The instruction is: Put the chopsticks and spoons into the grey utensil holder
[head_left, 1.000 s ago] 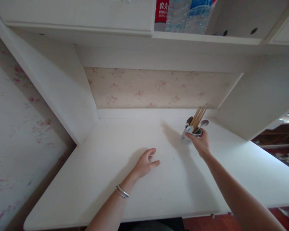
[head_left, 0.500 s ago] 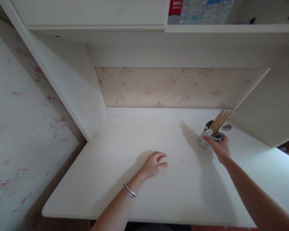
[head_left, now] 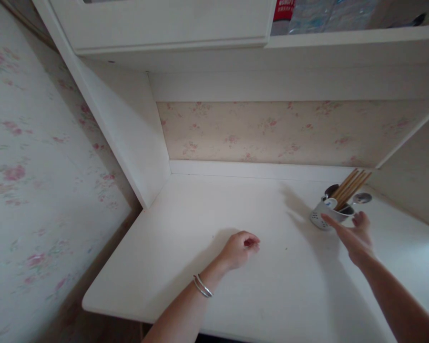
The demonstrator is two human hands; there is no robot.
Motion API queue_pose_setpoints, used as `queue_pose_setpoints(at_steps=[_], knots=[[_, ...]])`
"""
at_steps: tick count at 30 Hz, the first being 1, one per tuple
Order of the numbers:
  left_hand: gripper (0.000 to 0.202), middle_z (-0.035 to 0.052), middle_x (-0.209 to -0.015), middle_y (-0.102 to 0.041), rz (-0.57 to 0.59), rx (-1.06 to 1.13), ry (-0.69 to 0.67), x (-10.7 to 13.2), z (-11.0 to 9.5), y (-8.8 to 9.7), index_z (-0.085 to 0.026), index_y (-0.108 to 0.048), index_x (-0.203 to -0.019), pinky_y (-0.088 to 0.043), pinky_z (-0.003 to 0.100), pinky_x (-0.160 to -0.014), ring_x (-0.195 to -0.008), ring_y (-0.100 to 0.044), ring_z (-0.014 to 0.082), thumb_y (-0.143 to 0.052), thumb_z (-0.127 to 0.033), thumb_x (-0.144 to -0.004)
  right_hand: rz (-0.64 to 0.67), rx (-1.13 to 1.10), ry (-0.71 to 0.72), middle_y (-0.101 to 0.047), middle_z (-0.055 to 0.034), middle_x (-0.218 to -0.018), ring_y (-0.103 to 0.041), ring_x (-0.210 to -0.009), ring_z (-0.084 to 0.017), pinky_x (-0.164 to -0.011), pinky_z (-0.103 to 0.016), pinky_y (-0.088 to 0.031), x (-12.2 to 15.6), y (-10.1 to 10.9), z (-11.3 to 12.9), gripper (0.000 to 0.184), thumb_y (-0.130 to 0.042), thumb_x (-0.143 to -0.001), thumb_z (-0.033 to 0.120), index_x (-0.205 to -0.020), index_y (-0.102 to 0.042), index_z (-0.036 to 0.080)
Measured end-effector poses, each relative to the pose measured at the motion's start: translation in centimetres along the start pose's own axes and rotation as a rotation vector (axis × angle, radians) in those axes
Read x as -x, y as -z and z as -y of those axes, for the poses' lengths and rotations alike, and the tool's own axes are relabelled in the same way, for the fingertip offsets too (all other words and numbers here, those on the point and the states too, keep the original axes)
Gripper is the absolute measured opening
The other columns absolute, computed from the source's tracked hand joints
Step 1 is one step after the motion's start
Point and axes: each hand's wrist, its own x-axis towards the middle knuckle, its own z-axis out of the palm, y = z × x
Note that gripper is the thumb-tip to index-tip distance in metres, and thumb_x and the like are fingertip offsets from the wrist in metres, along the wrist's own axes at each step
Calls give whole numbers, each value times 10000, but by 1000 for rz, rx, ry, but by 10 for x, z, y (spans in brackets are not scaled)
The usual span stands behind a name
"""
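Left hand [head_left: 240,251] was curled in pretty narrow by the white tabletop [head_left: 200,205], fingertips too blurry to tell if they'd fully closed. Right hand [head_left: 356,240] was spread wide at the near side of the perforated cup [head_left: 318,219], which stood toward the tabletop's back right; couldn't tell if it was touching, and the lower ends of the chopsticks [head_left: 351,188] were hidden inside. Way up top, the red label [head_left: 284,9] on the shelf [head_left: 343,37] got cut off.
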Motion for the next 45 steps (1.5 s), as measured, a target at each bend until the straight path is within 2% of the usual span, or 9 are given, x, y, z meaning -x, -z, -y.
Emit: queue_pose_setpoints(at_steps=[4,7,9,12,16,19,22,26,45], knots=[[268,86,-961,-708,-2,20,25,-2,1,-1,-138,-707,-972,-493,314,-838,-873,-632,180,-630,-310,-782,-211,53,90,-409,-132,-1420,-387,-1295,-413,-1101,-595,-270,41,3,32,883,-829,-599,475,-1342,-399,267],[274,91,-964,-704,-17,57,58,-3,4,-2,-134,-695,-979,-490,325,-837,-875,-632,188,-627,-310,-780,-197,-125,147,-566,-97,-1213,-543,-1142,-315,-1026,-532,-390,79,-4,57,729,-792,-662,473,-1280,-463,273],[283,94,-964,-700,-45,114,60,-3,5,-2,-129,-682,-989,-486,330,-844,-881,-630,190,-608,-323,-796,18,-269,14,-636,-53,-976,-633,-902,-247,-875,-473,-495,103,-15,69,554,-749,-694,511,-1134,-558,234],[338,99,-971,-688,-82,270,77,-3,3,0,-125,-653,-1027,-484,338,-850,-882,-625,186,-579,-390,-829,403,-288,-190,-660,-34,-777,-620,-667,-180,-699,-363,-524,134,-36,83,452,-712,-715,552,-973,-627,190],[459,125,-1091,-663,-127,509,128,-3,-2,5,-126,-627,-1098,-479,352,-886,-981,-616,203,-568,-495,-833,746,-321,-281,-669,-48,-755,-604,-633,-168,-632,-310,-502,165,-76,102,418,-647,-769,563,-911,-660,171],[481,130,-1114,-669,-161,586,147,-4,-2,8,-127,-647,-1098,-469,370,-906,-1023,-609,224,-546,-521,-840,885,-361,-260,-671,-51,-771,-598,-643,-166,-610,-292,-480,184,-105,109,401,-561,-833,540,-939,-665,167],[410,120,-1081,-689,-159,577,151,-3,-2,10,-127,-684,-1027,-459,369,-921,-1018,-611,230,-553,-467,-838,864,-235,-59,-678,-46,-783,-604,-690,-172,-637,-287,-459,196,-120,105,308,-508,-879,434,-911,-669,173],[282,91,-998,-709,-96,471,119,-1,-5,10,-134,-711,-926,-447,343,-928,-986,-615,217,-605,-361,-797,839,-77,109,-689,-46,-809,-619,-731,-183,-674,-298,-458,203,-116,93,239,-473,-892,312,-962,-659,179],[275,67,-938,-708,-74,392,84,3,-8,10,-147,-709,-903,-454,314,-877,-933,-613,200,-571,-367,-815,856,-58,114,-666,-22,-755,-587,-661,-168,-606,-277,-432,204,-108,96,230,-457,-893,290,-951,-652,181]])
